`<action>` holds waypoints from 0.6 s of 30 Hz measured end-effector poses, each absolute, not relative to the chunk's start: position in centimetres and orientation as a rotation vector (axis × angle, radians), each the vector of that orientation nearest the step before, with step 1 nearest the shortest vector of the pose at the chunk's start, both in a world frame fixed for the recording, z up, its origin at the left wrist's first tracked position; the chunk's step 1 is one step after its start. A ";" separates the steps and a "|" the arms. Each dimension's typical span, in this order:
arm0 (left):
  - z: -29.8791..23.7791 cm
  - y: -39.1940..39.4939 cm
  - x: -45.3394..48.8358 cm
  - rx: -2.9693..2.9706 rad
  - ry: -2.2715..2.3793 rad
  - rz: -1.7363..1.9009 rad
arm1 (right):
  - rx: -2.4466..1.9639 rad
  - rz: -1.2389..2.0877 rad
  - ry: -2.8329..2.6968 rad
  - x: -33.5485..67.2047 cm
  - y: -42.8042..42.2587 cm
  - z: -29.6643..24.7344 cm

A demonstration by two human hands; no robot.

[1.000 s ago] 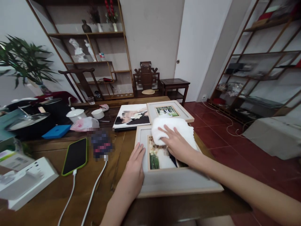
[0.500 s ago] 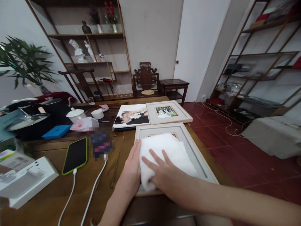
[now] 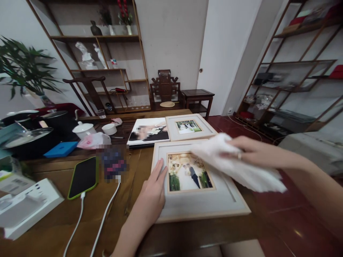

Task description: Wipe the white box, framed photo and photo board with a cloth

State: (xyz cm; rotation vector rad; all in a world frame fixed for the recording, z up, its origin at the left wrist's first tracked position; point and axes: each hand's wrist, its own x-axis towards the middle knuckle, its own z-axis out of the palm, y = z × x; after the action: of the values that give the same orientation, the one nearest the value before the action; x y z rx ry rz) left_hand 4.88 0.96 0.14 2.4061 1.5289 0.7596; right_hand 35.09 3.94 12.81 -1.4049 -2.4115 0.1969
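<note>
Head view: the left hand (image 3: 152,191) rests along the left edge of the nearer picture frame (image 3: 195,205), fingers outstretched and slightly parted; the frame lies face up on the table (image 3: 135,166). The right hand (image 3: 252,152) has its fingers closed on a white cloth (image 3: 254,178) over the frame's right side.

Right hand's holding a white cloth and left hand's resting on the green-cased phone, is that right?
Not the phone: the head view shows the left hand resting on the near picture frame. The right hand does hold a white cloth.
</note>
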 end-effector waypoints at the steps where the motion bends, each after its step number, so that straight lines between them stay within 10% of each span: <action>1: 0.5 0.9 5.0 2.395 1.531 0.745 | -1.424 0.292 -2.272 35.6 5.3 13.1; 10: 0.9 1.1 4.7 2.407 1.502 0.689 | -1.027 -0.464 -2.471 26.9 12.0 9.3; 18: -0.6 1.8 4.3 2.495 1.434 0.755 | -0.871 -0.505 -2.907 20.9 10.0 6.0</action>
State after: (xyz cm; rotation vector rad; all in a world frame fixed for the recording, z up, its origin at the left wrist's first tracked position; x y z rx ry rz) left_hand 4.26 1.82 -0.64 2.4946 1.4345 0.7553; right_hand 20.91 10.01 6.00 -0.8705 -2.9067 -0.5053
